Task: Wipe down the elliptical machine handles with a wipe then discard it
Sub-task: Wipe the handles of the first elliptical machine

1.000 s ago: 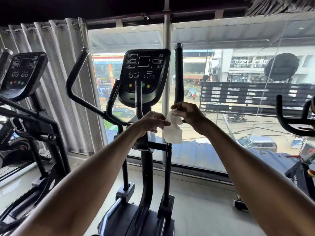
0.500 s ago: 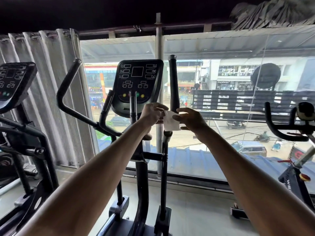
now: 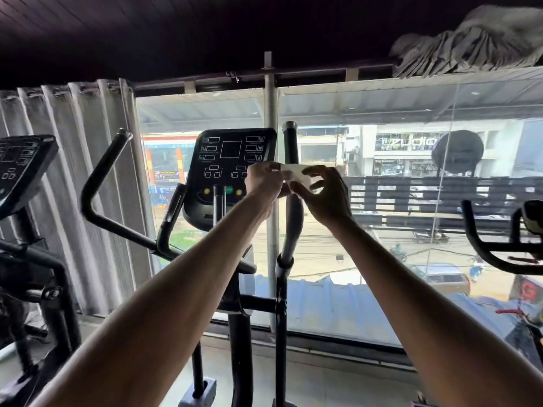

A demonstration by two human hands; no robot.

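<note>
The person held both arms out toward the machine (image 3: 239, 333). The left hand (image 3: 264, 183) pinched the left end of the white wipe (image 3: 296, 171). The right hand (image 3: 326, 198) pinched the right end with curled fingers. The wipe was stretched between them, in front of the tall right handle (image 3: 290, 148), near its top. Whether it touched the handle could not be told. The screen (image 3: 232, 160) was just left of the hands. The bent left handle (image 3: 100, 177) stood farther left, near the grey curtain (image 3: 73, 186).

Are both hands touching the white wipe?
Touching. The head view shows the left hand pinching one end of the wipe and the right hand pinching the other end.
</note>
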